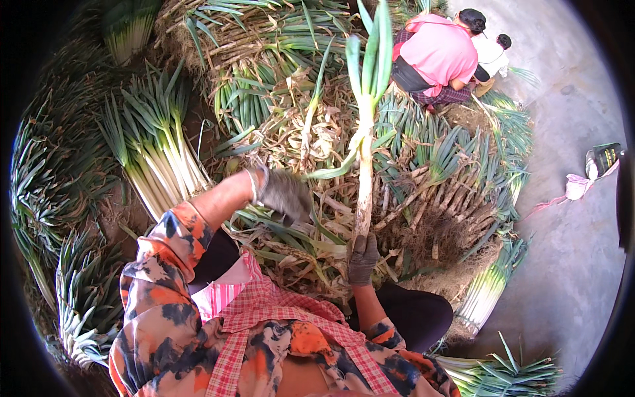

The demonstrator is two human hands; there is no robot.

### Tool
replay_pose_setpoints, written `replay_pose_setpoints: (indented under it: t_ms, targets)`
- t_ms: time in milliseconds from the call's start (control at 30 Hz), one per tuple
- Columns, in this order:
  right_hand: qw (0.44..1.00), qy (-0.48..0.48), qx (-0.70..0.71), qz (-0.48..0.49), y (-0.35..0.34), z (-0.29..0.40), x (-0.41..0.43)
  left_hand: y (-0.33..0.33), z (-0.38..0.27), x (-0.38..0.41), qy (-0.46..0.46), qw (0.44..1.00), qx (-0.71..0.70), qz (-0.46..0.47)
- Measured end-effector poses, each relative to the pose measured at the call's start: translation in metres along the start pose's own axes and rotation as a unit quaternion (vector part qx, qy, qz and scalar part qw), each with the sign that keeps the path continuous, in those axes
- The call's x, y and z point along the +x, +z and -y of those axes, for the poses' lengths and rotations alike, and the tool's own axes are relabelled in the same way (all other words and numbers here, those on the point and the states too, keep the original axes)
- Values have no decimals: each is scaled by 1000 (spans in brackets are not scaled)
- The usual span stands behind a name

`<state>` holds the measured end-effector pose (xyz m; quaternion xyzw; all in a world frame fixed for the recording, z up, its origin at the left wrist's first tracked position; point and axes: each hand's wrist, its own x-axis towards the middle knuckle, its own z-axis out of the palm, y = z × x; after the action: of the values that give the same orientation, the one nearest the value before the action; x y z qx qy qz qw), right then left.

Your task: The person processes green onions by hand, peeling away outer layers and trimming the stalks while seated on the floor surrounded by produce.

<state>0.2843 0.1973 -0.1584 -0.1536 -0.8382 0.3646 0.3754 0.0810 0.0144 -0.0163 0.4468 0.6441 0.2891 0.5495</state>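
My right hand (363, 259), in a grey glove, grips the root end of a large green onion stalk (365, 183). The stalk stands upright, with its green leaves spread at the top and one leaf bent out to the left. My left hand (286, 196), also gloved and blurred, is left of the stalk, apart from its stem; its fingers are too blurred to read. Under both hands lies a heap of dry, peeled onion leaves (327, 124). At the left stands a bundle of green onions with clean white stems (163, 166).
Unpeeled green onions with roots (451, 203) are piled at the right. A tied bundle (483, 293) lies by my right knee. More onions cover the left side. A person in pink (439, 52) and another in white (490, 55) crouch ahead. A pink bag (578, 186) lies on the concrete floor (565, 238).
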Motion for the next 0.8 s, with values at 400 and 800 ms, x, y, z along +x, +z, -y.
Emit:
replay_pose_setpoints:
  t_ms: [400,800]
  targets:
    - [988,-38,-25,148,20,20,-27,-83,46,-3,259,720,-546,-341]
    - [890,212,322,244,115,95,154,-63,41,9,252,800,-420,-347]
